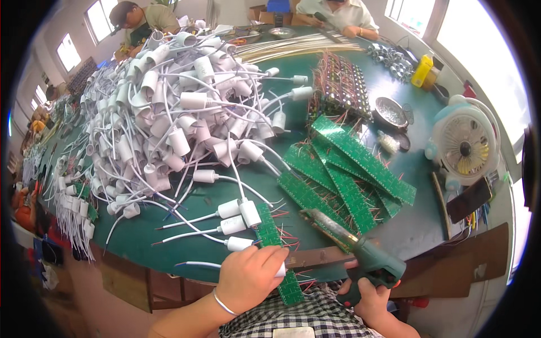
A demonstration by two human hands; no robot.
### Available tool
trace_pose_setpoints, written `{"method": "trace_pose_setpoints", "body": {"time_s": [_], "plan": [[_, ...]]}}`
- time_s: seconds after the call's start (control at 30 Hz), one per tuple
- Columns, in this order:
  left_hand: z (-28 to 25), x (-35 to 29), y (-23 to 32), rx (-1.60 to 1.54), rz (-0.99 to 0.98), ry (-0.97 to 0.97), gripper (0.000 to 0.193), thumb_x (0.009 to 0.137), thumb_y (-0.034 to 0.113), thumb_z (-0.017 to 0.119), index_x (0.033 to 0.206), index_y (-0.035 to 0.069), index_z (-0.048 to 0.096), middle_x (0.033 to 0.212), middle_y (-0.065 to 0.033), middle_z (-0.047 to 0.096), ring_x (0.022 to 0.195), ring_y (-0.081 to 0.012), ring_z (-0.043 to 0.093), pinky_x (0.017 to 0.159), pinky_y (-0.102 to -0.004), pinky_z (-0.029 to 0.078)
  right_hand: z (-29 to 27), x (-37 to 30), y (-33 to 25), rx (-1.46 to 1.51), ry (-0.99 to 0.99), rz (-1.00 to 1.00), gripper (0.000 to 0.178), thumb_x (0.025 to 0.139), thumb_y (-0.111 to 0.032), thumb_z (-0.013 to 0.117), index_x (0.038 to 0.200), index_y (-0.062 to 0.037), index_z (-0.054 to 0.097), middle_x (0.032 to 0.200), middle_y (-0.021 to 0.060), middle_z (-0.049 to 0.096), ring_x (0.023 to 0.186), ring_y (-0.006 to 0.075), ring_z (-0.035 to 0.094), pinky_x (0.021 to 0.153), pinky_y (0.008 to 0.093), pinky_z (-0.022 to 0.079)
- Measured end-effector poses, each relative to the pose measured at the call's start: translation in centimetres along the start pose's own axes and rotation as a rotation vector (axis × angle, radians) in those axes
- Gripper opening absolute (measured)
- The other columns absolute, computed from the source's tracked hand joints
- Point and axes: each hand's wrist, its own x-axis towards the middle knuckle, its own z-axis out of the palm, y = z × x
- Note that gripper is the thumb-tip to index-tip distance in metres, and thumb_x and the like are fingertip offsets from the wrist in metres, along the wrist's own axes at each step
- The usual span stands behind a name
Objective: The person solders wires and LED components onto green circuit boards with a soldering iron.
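My left hand point(251, 273) is closed around a white lamp socket, partly hidden by the fingers, over a narrow green circuit board strip point(291, 288). The strip lies across the table's front edge, with short red and white wires along its right side. Several white corded lamp sockets point(231, 225) lie beside it or on its upper end, their cords pointing left. My right hand point(369, 296) grips the handle of a dark green soldering gun point(376, 262). The gun's metal front points up and left, to the right of the strip and apart from it.
A high heap of white corded sockets point(169, 112) covers the table's left side. Stacked green boards point(344, 174) lie ahead, with a wired bundle point(341, 84) behind. At right are a metal bowl point(391, 112), a fan point(465, 143) and a phone point(470, 200). Two people sit across the table.
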Motion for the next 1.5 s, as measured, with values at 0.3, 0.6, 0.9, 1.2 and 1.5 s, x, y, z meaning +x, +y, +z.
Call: {"method": "trace_pose_setpoints", "body": {"time_s": [0.3,0.6,0.9,1.2,1.5], "plan": [[-0.2,2.2,-1.4,0.017,0.136,-0.09,0.046,0.058,0.018,0.077,0.102,0.012,0.064,0.091,-0.0005,0.063,0.071,-0.0183,0.06,0.057,-0.0331,0.045,-0.6,0.5,0.4,0.062,0.079,-0.031,0.047,0.084,-0.011,0.055,0.126,0.0042,0.04,0.112,0.0197,0.056,0.063,0.0257,0.062,0.056,0.0389,0.056],[-1.4,3.1,-2.4,0.154,0.095,-0.096,0.038,0.065,0.022,0.077,0.098,0.009,0.061,0.088,-0.0042,0.064,0.072,-0.0242,0.06,0.061,-0.0352,0.049,-1.7,-0.2,0.4,0.023,0.047,-0.054,0.05,0.084,-0.013,0.059,0.126,0.005,0.04,0.113,0.0208,0.056,0.064,0.0265,0.063,0.058,0.0381,0.056],[0.5,-4.0,-1.7,-0.004,-0.146,-0.059,0.024,0.074,0.018,0.07,0.093,0.009,0.058,0.086,-0.0076,0.06,0.073,-0.0294,0.058,0.063,-0.0391,0.046,-1.8,-0.2,1.9,0.019,-0.113,-0.024,0.055,0.083,-0.015,0.063,0.129,0.0041,0.04,0.112,0.0196,0.058,0.069,0.0255,0.064,0.061,0.0363,0.055],[2.1,-3.1,-2.6,-0.102,-0.243,0.171,0.027,0.069,0.014,0.074,0.091,0.007,0.059,0.084,-0.0074,0.059,0.071,-0.0277,0.057,0.062,-0.0392,0.046,-1.6,-0.4,1.0,-0.194,-0.193,0.055,0.022,0.086,-0.014,0.063,0.1,0.0022,0.059,0.084,0.0092,0.063,0.073,0.0195,0.059,0.069,0.0336,0.048],[2.4,-3.0,-3.5,-0.082,-0.153,0.216,0.021,0.062,0.005,0.072,0.081,0.008,0.063,0.081,-0.0076,0.061,0.069,-0.0281,0.058,0.061,-0.0379,0.048,-2.2,-1.0,0.6,-0.553,-0.208,0.133,0.016,0.085,-0.015,0.063,0.095,-0.0035,0.061,0.084,0.0056,0.064,0.076,0.0198,0.06,0.07,0.0339,0.047]]}}
